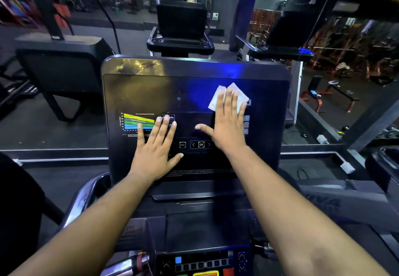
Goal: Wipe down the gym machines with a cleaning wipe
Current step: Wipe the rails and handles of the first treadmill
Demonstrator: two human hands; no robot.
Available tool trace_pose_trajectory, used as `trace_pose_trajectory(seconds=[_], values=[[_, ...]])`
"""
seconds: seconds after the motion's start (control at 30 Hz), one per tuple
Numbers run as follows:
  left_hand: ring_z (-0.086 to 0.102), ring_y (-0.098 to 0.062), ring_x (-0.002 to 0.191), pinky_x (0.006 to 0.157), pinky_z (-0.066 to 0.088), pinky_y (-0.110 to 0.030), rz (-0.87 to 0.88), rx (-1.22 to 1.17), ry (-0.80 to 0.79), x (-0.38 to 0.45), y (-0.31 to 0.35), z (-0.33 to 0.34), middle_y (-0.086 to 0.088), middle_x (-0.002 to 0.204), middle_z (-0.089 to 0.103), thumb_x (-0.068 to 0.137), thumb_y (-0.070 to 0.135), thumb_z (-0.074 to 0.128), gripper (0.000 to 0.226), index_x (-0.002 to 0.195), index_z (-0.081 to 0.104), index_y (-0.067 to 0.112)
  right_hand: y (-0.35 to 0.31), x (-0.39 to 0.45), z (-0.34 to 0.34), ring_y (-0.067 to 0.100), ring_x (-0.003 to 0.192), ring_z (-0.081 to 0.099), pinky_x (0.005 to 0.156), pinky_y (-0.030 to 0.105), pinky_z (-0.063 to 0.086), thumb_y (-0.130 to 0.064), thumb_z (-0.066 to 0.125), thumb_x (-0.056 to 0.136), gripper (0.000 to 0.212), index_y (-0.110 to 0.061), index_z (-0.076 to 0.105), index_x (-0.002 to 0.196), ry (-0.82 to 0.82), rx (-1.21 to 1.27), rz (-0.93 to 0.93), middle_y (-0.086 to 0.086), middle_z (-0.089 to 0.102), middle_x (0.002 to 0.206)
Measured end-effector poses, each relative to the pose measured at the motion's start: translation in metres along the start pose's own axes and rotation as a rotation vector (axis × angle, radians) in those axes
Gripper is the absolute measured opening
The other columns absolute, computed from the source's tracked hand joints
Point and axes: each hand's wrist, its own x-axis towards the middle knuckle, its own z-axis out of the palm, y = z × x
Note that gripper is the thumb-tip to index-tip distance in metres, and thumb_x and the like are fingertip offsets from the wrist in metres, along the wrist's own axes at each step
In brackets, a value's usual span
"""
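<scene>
On the treadmill console [195, 75], right hand [226, 124] is spread flat over the wipe [216, 98]; left hand [155, 146] rests flat, fingers spread, holding nothing. I'd keep even palm pressure and do overlapping passes; go light near the OK button [201, 144].

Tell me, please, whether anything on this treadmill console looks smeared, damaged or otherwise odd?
The console panel shows a smudgy, scratched-looking patch in its upper left corner, where yellow light reflects. It may be only glare. The right hand presses the wipe flat on the upper right; the left hand rests flat. Nothing looks broken.
</scene>
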Motion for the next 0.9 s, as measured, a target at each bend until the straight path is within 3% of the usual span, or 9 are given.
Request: trace_pose_trajectory(seconds=[0.17,0.33,0.47,0.57,0.63,0.77,0.83,0.9], values=[[0.001,-0.025,0.158,0.121,0.003,-0.067,-0.019,-0.006,-0.011,-0.011,-0.005,0.005,-0.009,0.171,-0.001,0.09,0.069,0.043,0.097,0.163,0.011,0.014,-0.03,-0.074,0.064,0.031,0.156,0.011,0.123,0.059,0.008,-0.093,0.038,0.072,0.129,-0.007,0.001,0.16,-0.125,-0.136,-0.367,0.014,0.0,0.166],[0.001,-0.024,0.158,0.122,0.0,-0.065,-0.031,-0.006,-0.023,-0.026,-0.015,0.009,-0.008,0.171,0.0,0.09,0.07,0.041,0.096,0.163,0.013,0.014,-0.019,-0.157,0.107,0.027,0.157,0.003,0.12,0.054,0.019,-0.094,0.033,0.074,0.124,-0.009,0.015,0.161,-0.317,-0.248,-0.54,0.011,0.011,0.169],[0.001,-0.024,0.158,0.122,-0.002,-0.065,-0.026,-0.004,-0.034,-0.034,-0.02,0.01,-0.008,0.171,-0.001,0.09,0.07,0.039,0.095,0.163,0.013,0.015,-0.004,-0.124,0.086,0.022,0.155,0.019,0.123,0.051,0.016,-0.091,0.028,0.076,0.115,-0.013,0.023,0.16,-0.318,-0.322,-0.674,0.007,0.022,0.167],[0.003,-0.024,0.158,0.122,-0.002,-0.066,-0.034,0.005,-0.029,-0.036,-0.025,0.008,-0.008,0.171,0.0,0.09,0.07,0.039,0.095,0.163,0.014,0.014,-0.005,-0.057,0.046,0.024,0.15,0.032,0.122,0.053,0.015,-0.09,0.028,0.076,0.113,-0.012,0.03,0.158,-0.203,-0.33,-0.586,0.01,0.036,0.161],[0.002,-0.024,0.158,0.122,0.0,-0.066,-0.04,0.018,-0.034,-0.035,-0.028,0.006,-0.009,0.171,0.0,0.09,0.07,0.04,0.096,0.163,0.014,0.014,-0.012,-0.012,0.017,0.025,0.152,0.026,0.123,0.054,0.012,-0.09,0.026,0.075,0.116,-0.01,0.025,0.159,-0.072,-0.291,-0.491,0.012,0.029,0.164],[0.001,-0.024,0.158,0.121,0.001,-0.067,-0.061,0.035,-0.034,-0.034,-0.039,0.002,-0.008,0.171,0.0,0.09,0.071,0.042,0.097,0.163,0.015,0.013,-0.027,0.042,-0.027,0.023,0.156,-0.008,0.125,0.052,-0.005,-0.094,0.014,0.073,0.121,-0.013,-0.004,0.162,-0.003,-0.237,-0.329,0.005,-0.019,0.164],[0.001,-0.024,0.158,0.121,0.002,-0.068,-0.064,0.038,-0.034,-0.035,-0.044,0.002,-0.009,0.171,0.001,0.089,0.071,0.042,0.096,0.163,0.016,0.014,-0.032,0.042,-0.028,0.025,0.155,-0.014,0.125,0.054,-0.006,-0.095,0.01,0.072,0.123,-0.011,-0.009,0.16,-0.001,-0.239,-0.311,0.006,-0.026,0.163],[0.001,-0.024,0.158,0.121,0.002,-0.068,-0.071,0.036,-0.033,-0.037,-0.049,0.003,-0.009,0.171,0.002,0.089,0.071,0.041,0.096,0.163,0.016,0.014,-0.035,0.024,-0.01,0.027,0.155,-0.013,0.124,0.057,-0.004,-0.095,0.015,0.071,0.126,-0.01,-0.007,0.16,-0.022,-0.244,-0.338,0.01,-0.021,0.165]])
